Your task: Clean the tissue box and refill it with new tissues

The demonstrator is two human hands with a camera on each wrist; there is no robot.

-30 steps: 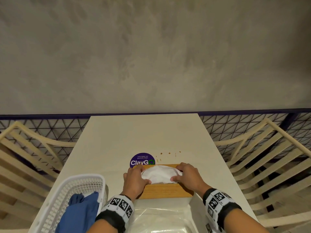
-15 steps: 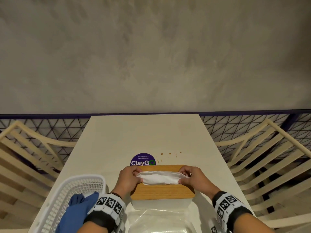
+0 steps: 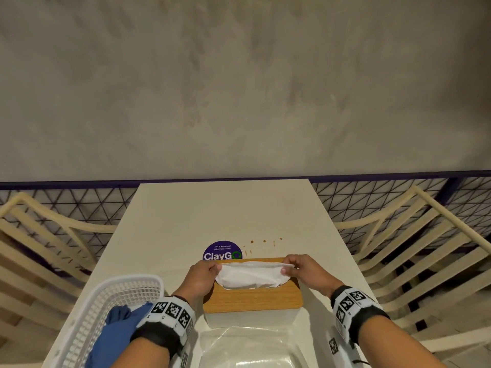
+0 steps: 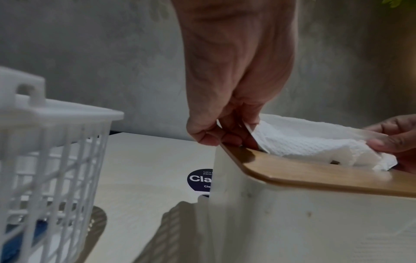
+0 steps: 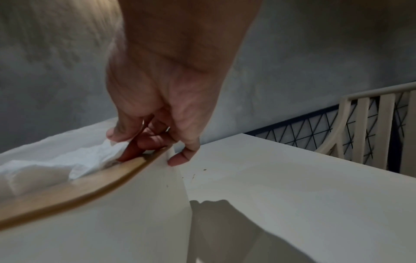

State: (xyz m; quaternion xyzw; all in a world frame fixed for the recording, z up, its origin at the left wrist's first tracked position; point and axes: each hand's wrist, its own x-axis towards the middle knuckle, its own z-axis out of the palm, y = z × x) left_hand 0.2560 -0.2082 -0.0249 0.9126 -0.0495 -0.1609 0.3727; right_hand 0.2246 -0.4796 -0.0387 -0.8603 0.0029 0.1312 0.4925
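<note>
A white tissue box [image 3: 249,318] with a wooden lid [image 3: 252,298] stands on the table near me. A white tissue [image 3: 252,274] sticks up out of the lid's slot, stretched sideways. My left hand [image 3: 204,274] pinches its left end and my right hand [image 3: 297,269] pinches its right end. In the left wrist view the left hand [image 4: 227,131] holds the tissue [image 4: 310,140] just above the wooden lid [image 4: 326,176]. In the right wrist view the right hand [image 5: 144,142] pinches the tissue [image 5: 67,160] at the lid's [image 5: 74,192] corner, little finger hanging beside the box [image 5: 112,222].
A white plastic basket [image 3: 87,314] with a blue cloth [image 3: 117,333] stands at the left. Crumpled clear plastic wrap [image 3: 247,349] lies in front of the box. A purple round sticker [image 3: 221,251] and brown specks [image 3: 263,241] mark the table [image 3: 225,213]. Slatted chairs [image 3: 425,248] flank both sides.
The bunched tissue on the lid has been pulled out wide and lifted; both hands moved apart to its ends.
</note>
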